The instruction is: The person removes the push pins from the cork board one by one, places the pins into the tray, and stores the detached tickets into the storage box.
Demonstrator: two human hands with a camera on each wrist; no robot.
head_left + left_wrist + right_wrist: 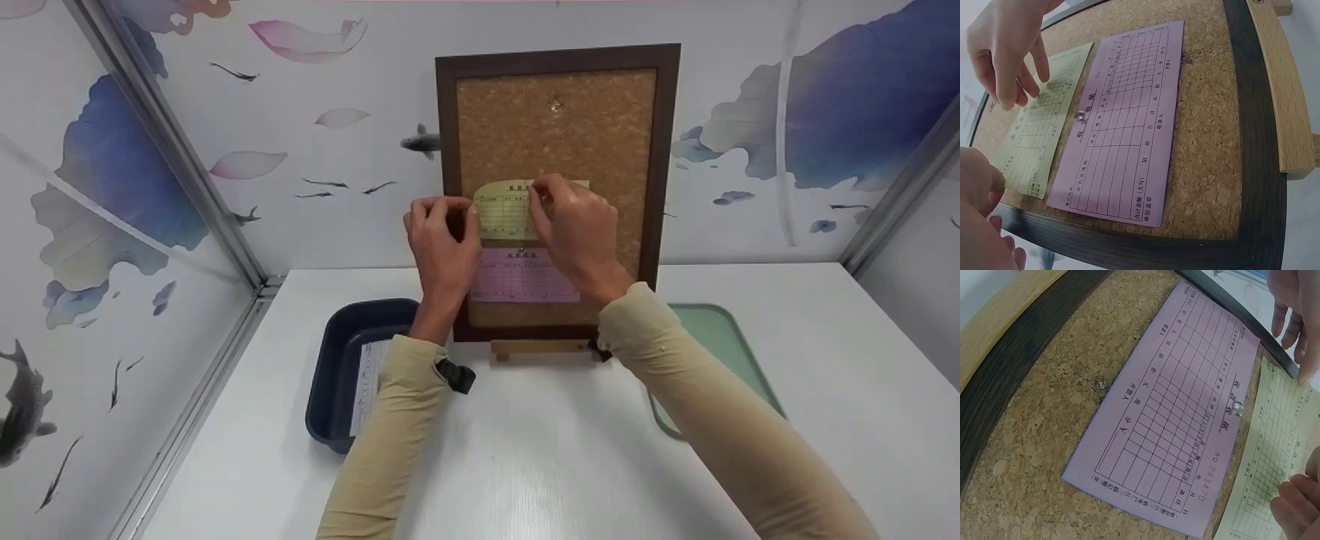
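A yellow receipt slip lies against the cork board, its upper left corner curving off the surface. My left hand pinches that slip at its left edge. Bent fingers of my right hand meet the thumb at the slip's top middle; whatever sits between those fingertips is hidden. Just below, a pink receipt slip is fixed flat on the cork by a silver pushpin at its top edge. The right hand and forearm cover part of both slips in the head view.
The dark-framed board leans on a wooden easel. To the left stands a dark blue tray with white printed slips inside. A green tray lies to the right, partly behind my sleeve. More metal pins show high on the cork.
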